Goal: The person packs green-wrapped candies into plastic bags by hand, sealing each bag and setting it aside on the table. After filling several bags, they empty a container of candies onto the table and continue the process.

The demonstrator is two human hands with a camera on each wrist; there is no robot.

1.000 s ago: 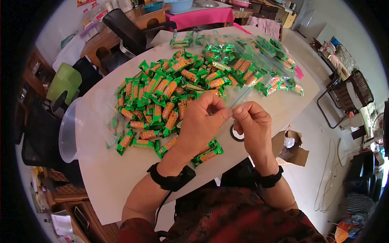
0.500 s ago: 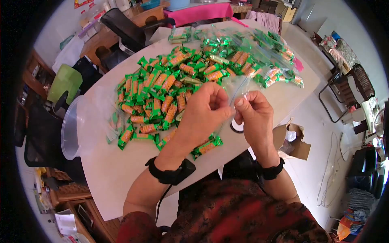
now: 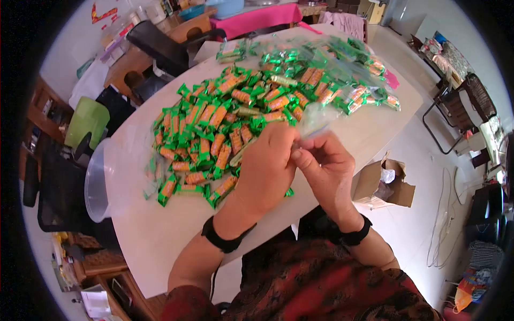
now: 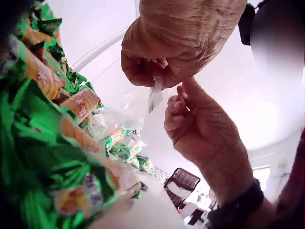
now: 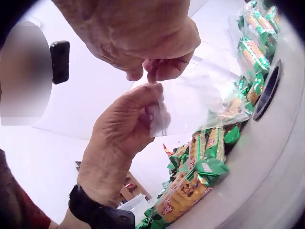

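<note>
A clear zip bag (image 5: pixel 188 102) hangs between both hands, its top edge at the fingertips. My left hand (image 3: pixel 266 168) pinches the bag's edge with curled fingers; part of the plastic sticks out below them in the left wrist view. Close against it, my right hand (image 3: pixel 329 171) pinches the same edge between thumb and fingers. In the right wrist view the film spreads out beyond the fingers, see-through. Behind and left of the hands lies a heap of small green-and-orange wrapped snack packets (image 3: pixel 214 123); the left forearm and hand cover part of it.
Filled clear bags of the same packets (image 3: pixel 316 67) lie along the table's far side. A clear plastic tub (image 3: pixel 98 182) stands by the left edge of the white table (image 3: pixel 144 235). An opened cardboard box (image 3: pixel 375 182) sits on the floor at right.
The hands have drawn together, and the left hand has rolled over so its back faces up. The bag's blue zip strip, upright earlier, now leans low behind the right fingers.
</note>
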